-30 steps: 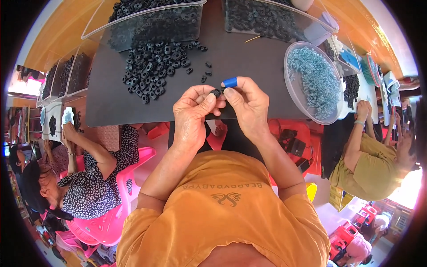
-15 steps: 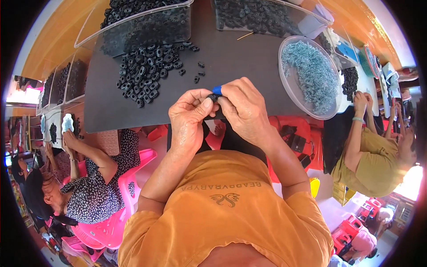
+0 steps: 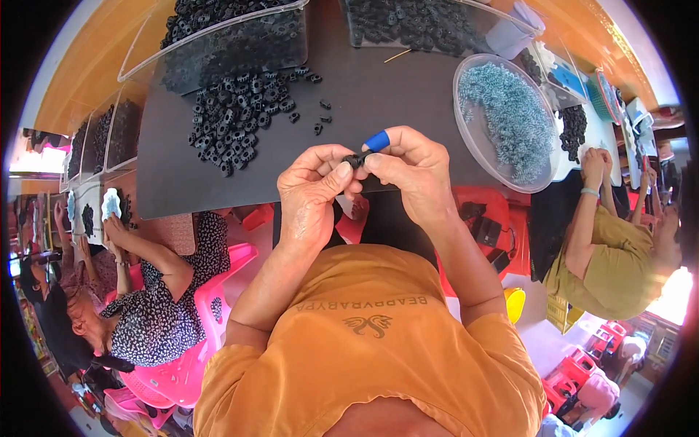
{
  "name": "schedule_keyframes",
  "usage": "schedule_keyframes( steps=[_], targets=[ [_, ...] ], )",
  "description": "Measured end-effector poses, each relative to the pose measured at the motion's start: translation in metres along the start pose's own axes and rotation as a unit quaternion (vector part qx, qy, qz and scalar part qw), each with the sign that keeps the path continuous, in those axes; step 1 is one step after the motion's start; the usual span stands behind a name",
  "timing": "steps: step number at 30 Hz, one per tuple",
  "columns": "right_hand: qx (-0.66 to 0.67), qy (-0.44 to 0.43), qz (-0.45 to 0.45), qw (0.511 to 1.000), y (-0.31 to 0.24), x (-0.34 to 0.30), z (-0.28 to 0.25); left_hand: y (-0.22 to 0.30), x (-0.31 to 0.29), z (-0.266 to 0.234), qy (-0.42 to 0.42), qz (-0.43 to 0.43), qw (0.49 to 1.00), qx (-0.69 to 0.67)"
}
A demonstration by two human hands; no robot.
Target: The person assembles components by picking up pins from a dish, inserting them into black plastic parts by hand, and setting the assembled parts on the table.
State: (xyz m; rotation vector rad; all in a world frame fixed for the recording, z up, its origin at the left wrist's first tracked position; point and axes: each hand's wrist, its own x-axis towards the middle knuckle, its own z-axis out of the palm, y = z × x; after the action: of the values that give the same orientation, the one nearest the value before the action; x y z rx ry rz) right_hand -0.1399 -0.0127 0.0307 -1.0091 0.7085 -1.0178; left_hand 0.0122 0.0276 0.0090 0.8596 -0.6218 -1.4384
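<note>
A small black plastic part (image 3: 353, 161) sits between my two hands, just past the table's near edge. My left hand (image 3: 309, 191) is closed on it with thumb and fingers. My right hand (image 3: 416, 173) pinches at the part's right side, its thumb against it. A blue cover (image 3: 377, 140) wraps the right index finger, which bends over from above. Fingers hide much of the part. Beyond my left hand lies a heap of similar black parts (image 3: 233, 120), with a few loose ones (image 3: 325, 118) to its right.
On the right stands a round clear tray (image 3: 473, 149) of small light-blue pieces (image 3: 510, 109). Clear bins (image 3: 306, 44) of black parts line the far side. A thin yellowish stick (image 3: 397, 55) lies on the dark table (image 3: 393, 95). People work on either side, one at a pink chair (image 3: 171, 375).
My right hand has shifted slightly right and turned, with its covered index finger lifted higher. The left hand stays on the black part. The whole view has shifted a little.
</note>
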Motion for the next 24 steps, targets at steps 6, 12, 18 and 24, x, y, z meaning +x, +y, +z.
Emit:
schedule_keyframes(
  steps=[6, 12, 18, 24],
  targets=[
    [-0.046, 0.036, -0.037, 0.998, 0.0101, -0.0034, 0.0021, -0.0032, -0.0005, -0.0016, 0.003, 0.019, 0.999, 0.035],
    [-0.03, 0.035, 0.026, 0.999, 0.0015, -0.0054, 0.0022, -0.0048, 0.0, -0.0025, 0.007, 0.019, 0.999, 0.036],
    [-0.045, 0.035, -0.004, 0.998, 0.0102, -0.0073, 0.0044, -0.0065, -0.0005, -0.0038, 0.017, 0.036, 0.998, 0.058],
    [-0.114, 0.02, -0.035, 0.993, 0.0095, -0.0072, 0.0012, -0.0056, -0.002, -0.0035, 0.025, 0.032, 0.997, 0.068]
  ],
)
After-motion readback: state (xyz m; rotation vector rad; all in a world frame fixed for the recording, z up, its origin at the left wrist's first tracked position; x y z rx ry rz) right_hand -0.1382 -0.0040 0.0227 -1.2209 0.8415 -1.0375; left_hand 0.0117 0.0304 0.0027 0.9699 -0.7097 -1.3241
